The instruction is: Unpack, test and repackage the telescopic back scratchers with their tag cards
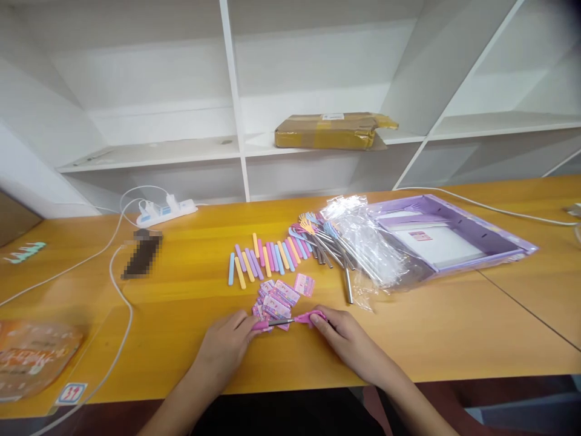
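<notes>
My left hand (pixel 223 346) is closed around the pink handle of a slim metal rod (pixel 280 322). At the rod's other end, my right hand (pixel 347 339) pinches a pink back scratcher head (pixel 305 318). Whether head and rod are joined or only touching, I cannot tell. Just beyond my hands lies a heap of small pink-purple printed cards (pixel 276 300), with one card (pixel 304 284) slightly apart. Behind them is an uneven row of coloured handle sleeves (pixel 267 257). Metal rods with coloured claw-like heads (pixel 320 233) are piled to their right.
Clear plastic bags (pixel 370 242) lie against a purple open box (pixel 494 248) with a card inside. A white power strip (pixel 167 212), its cables and a blurred dark object (pixel 143 254) are left. A taped carton (pixel 331 131) rests on the shelf; an orange-printed packet (pixel 36 357) lies near left.
</notes>
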The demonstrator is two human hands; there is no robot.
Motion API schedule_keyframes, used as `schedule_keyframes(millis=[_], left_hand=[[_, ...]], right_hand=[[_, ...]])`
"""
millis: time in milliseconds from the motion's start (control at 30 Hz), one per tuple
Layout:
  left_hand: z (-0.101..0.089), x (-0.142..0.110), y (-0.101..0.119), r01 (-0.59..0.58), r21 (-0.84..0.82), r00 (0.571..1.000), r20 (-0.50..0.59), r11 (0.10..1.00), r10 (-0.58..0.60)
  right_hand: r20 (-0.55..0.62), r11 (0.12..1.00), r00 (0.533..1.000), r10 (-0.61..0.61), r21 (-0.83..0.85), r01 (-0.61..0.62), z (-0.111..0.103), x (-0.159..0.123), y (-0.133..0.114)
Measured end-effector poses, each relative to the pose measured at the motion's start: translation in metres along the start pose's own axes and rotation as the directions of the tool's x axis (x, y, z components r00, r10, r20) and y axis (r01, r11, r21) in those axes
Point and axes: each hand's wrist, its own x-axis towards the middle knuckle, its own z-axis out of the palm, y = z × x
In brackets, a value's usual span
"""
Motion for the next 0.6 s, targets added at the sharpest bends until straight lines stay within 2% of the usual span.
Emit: schedule_keyframes(millis=[133, 233, 300, 400, 467, 533, 567, 600], left_hand=[[-0.011, 0.003, -0.001, -0.001, 0.148, 1.0, 0.018, 0.989, -0.002], [-0.033, 0.002, -0.022, 0.028, 0.196, 0.999, 0.029, 0.98, -0.034], [-0.054, -0.004, -0.053, 0.058, 0.189, 0.998, 0.012, 0.98, -0.061], [-0.088, -0.025, -0.115, 0.052, 0.121, 0.999, 0.01, 0.991, -0.054], [-0.105, -0.043, -0.15, 0.076, 0.058, 0.997, -0.037, 0.995, -0.074], [-0.112, -0.058, -0.169, 0.072, 0.01, 0.997, -0.04, 0.997, -0.071], [-0.112, -0.064, -0.173, 0.071, -0.006, 0.997, -0.028, 0.997, -0.072], [-0.111, -0.069, -0.172, 0.076, -0.012, 0.997, -0.017, 0.997, -0.076]], right_hand=[[-0.051, 0.999, 0.999, -0.016, -0.038, 0.014, 0.003, 0.0, -0.007], [-0.152, 0.996, 0.988, -0.026, -0.085, 0.013, -0.017, -0.002, -0.01], [-0.267, 0.993, 0.963, -0.024, -0.12, -0.008, -0.051, -0.01, -0.003], [-0.442, 0.966, 0.896, 0.035, -0.214, -0.143, -0.126, -0.035, 0.029], [-0.582, 0.934, 0.81, 0.077, -0.242, -0.263, -0.172, -0.058, 0.057], [-0.664, 0.921, 0.732, 0.151, -0.175, -0.348, -0.202, -0.08, 0.084], [-0.675, 0.924, 0.711, 0.198, -0.114, -0.366, -0.209, -0.088, 0.094], [-0.664, 0.922, 0.712, 0.228, -0.087, -0.376, -0.212, -0.094, 0.101]])
